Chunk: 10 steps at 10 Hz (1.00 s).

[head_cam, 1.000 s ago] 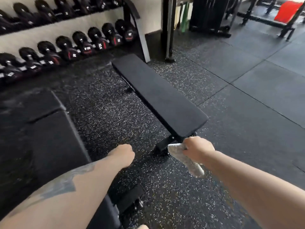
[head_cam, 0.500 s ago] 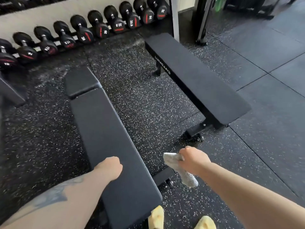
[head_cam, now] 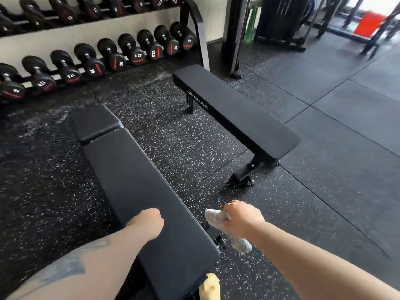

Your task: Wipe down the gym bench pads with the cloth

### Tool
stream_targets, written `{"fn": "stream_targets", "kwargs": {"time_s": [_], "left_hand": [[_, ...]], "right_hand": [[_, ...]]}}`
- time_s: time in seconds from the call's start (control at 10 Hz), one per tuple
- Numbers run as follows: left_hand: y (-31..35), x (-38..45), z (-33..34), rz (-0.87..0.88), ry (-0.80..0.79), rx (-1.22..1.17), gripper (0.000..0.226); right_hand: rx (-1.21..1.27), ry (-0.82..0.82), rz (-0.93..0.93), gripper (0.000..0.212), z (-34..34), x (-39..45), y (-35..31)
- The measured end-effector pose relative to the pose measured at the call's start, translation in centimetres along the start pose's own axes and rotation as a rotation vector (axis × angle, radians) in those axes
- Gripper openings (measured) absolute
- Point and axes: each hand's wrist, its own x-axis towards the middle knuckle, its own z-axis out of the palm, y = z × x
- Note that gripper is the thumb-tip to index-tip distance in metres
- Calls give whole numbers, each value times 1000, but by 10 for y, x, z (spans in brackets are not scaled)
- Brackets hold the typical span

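Head view: right hand (head_cam: 241, 218) grips the cloth (head_cam: 218, 216) just beside the near bench pad (head_cam: 140, 182); left hand (head_cam: 149, 221) fisted, empty, above it. Best spread the cloth flat, wipe lengthwise.

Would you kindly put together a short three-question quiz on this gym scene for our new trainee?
1. True or false: the right hand grips the cloth.
2. Multiple choice: where is the cloth now? A) lying flat on the near bench B) held in the air beside the near bench's right edge C) draped on the far bench
3. Fill in: the left hand, fingers curled and holding nothing, is over the ____ bench.

Key: 1. true. 2. B. 3. near (the one with the split pad, closest to the camera).
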Motion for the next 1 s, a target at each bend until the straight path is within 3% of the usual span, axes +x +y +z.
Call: {"fn": "stream_targets", "kwargs": {"time_s": [0.1,0.4,0.6,0.7,0.8,1.0], "left_hand": [[-20,-18,6,49,23,33,25],[-87,-51,28,128,-4,113,26],[-102,-36,17,224,-14,165,25],[-109,-16,9,329,-19,195,26],[-115,4,-9,439,-24,263,25],[-141,16,-55,618,-21,384,24]], "right_hand": [[75,46,60,26,16,-20,-10],[190,-14,217,25,73,-73,-49],[193,112,341,28,81,-87,-81],[215,176,436,32,84,-86,-106],[316,51,502,41,99,-81,-146],[541,126,696,45,122,-94,-201]]}}
